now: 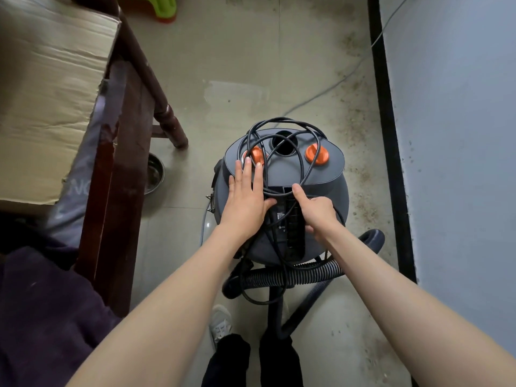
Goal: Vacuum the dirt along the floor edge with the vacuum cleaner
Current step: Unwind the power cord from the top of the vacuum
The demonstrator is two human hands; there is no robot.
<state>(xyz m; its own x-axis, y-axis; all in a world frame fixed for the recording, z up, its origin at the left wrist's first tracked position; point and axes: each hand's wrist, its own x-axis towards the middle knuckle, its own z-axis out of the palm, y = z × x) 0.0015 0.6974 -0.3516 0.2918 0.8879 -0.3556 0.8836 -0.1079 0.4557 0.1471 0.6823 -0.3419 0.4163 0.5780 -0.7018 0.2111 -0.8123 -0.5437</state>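
A round grey vacuum cleaner [329,196] with two orange knobs stands on the floor in front of me. Its black power cord [282,129] lies in loose loops over the lid. My left hand [247,196] rests flat on the lid's left side, fingers straight, tips near the left orange knob [255,155]. My right hand [317,212] is at the black handle [291,219], forefinger stretched out onto the cord, the other fingers curled. The ribbed black hose [293,275] curls on the floor below the body. Dark dirt specks [363,174] lie along the black skirting [389,135] on the right.
A dark wooden bed frame [122,174] with cardboard [47,79] on it fills the left. A metal bowl [155,171] sits under it. A green stool [156,7] stands far back. A thin grey cable [349,76] runs across the floor to the pale wall [452,135]. My feet are below the hose.
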